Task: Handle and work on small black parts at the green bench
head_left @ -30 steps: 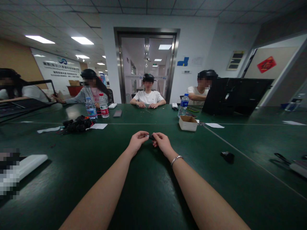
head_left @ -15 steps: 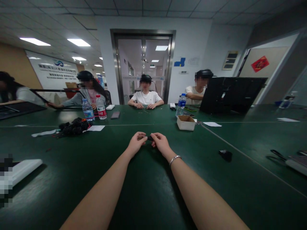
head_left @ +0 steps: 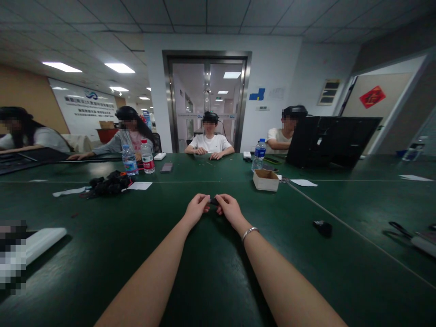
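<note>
A small dark object spans the gap between my two hands, just above the green table; its kind is too small to make out. My left hand pinches its left end between thumb and fingers. At the other end, my right hand is closed on it in the same way, a silver bracelet around that wrist. Much of the object is covered by my fingertips.
Ahead on the right stands an open cardboard box, with a water bottle behind it. A black item lies to the right. Tangled black gear and two bottles are at left. Co-workers sit along the far side near a large black panel.
The view has tilted up slightly and turned a little left. Both hands keep their pinch on the small dark object. At far left, a co-worker's dark frame has been lowered to the table.
</note>
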{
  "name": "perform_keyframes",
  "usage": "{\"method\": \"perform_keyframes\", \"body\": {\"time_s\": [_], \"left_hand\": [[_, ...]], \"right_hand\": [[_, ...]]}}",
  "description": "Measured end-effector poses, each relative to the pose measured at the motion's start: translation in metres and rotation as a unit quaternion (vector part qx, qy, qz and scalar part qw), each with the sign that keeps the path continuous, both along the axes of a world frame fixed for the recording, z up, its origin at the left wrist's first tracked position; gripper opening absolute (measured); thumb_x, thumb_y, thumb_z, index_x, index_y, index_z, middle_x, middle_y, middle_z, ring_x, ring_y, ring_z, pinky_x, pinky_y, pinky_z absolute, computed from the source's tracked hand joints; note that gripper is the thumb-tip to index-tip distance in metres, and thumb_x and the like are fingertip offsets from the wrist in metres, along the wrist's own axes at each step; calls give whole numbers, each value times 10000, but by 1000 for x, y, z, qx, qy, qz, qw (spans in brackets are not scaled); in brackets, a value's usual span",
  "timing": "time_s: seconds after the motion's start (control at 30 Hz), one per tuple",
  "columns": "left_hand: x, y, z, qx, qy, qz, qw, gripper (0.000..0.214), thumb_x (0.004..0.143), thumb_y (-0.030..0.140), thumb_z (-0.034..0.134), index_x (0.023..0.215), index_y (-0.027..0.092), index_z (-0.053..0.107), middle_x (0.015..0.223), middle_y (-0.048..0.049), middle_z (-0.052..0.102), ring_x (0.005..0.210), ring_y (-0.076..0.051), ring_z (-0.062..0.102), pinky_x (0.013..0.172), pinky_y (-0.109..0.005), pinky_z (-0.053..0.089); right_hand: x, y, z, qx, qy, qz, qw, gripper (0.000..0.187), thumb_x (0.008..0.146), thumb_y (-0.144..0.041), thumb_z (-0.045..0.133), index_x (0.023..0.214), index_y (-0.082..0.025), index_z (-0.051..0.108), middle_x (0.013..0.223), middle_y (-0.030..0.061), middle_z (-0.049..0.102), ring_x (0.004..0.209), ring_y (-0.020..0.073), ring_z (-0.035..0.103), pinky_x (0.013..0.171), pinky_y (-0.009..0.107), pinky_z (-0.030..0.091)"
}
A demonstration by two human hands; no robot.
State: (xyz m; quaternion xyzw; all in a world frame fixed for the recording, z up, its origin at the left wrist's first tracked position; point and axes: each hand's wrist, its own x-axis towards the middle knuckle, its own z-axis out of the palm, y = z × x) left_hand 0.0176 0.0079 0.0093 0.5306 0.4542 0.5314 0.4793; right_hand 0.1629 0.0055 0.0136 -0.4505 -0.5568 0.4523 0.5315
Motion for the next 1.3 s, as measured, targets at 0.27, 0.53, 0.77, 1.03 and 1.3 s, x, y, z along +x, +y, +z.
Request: {"method": "perform_keyframes", "body": {"time_s": [0.27,0.53,0.77,1.03,1.3], "left_hand": [[1,1,1,14,25,12,1000,230,671,324,678,804,157,593,677,7,566,607,-96,543,519,-191,414],[0,3,-2,-8,24,5,1000,275,731,421,606,723,150,557,619,10,532,532,-87,502,480,-197,389],[0,1,2,-12,-26,6,1000,248,673,299,680,856,159,587,790,-24,583,701,-114,567,608,-223,459],[1,4,-4,9,36,-5,999,202,751,349,594,789,151,594,658,-2,555,577,-99,513,515,-204,404],[2,-1,1,3,-1,13,1000,201,698,260,654,867,167,596,832,-37,584,724,-118,556,589,-207,456]], "right_hand": [[-1,1,0,-8,4,-2,1000,263,753,-403,610,793,-143,598,476,-57,524,392,68,480,408,177,390],[-2,-1,1,-4,0,-3,1000,260,755,-400,612,792,-143,601,491,-51,530,394,68,484,410,180,396],[-1,1,0,-5,3,-1,1000,268,748,-406,621,802,-144,606,495,-46,535,406,72,494,412,181,407],[-1,1,1,-6,3,-6,1000,269,744,-403,619,805,-141,606,501,-45,535,406,69,486,412,181,404],[-2,-1,2,-13,13,-1,1000,265,733,-396,636,796,-141,604,489,-45,537,406,73,487,409,183,401]]}}
